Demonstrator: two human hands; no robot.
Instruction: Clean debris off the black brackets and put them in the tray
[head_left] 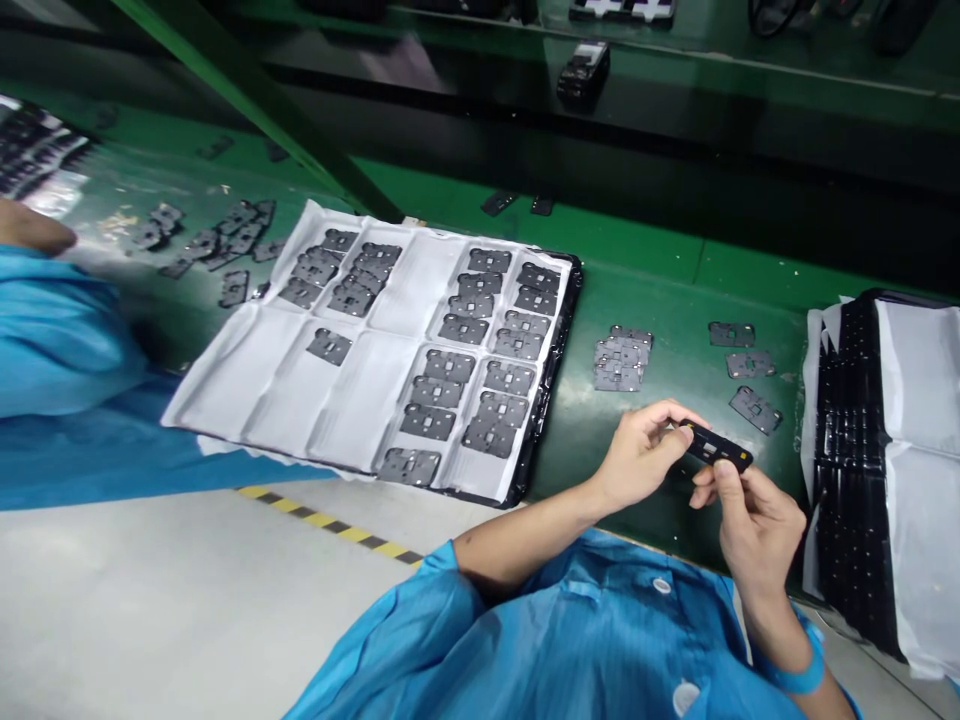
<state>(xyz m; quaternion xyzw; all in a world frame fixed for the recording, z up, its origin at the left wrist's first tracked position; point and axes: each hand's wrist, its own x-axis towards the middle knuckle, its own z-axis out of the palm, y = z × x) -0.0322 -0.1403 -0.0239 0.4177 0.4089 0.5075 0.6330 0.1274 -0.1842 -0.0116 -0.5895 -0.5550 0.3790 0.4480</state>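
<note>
Both of my hands hold one black plastic plate (709, 450), a thin rectangular part with a small window in the middle and yellow patches near its ends. My left hand (641, 455) pinches its left end between thumb and fingers. At the lower right edge, my right hand (754, 510) grips it with the thumb on top. Just beyond lies a small overlapping group of similar dark plates (622, 360) on the green table. Several more loose plates (752, 364) lie to the right of that group.
Left of my hands sits a white-lined compartment tray (420, 285) with dark plates in many pockets. A stack of black trays (855, 470) stands at the right edge. A co-worker's blue sleeve (60, 340) is at far left, near a scattered plate pile (232, 235). A green post (255, 100) slants behind.
</note>
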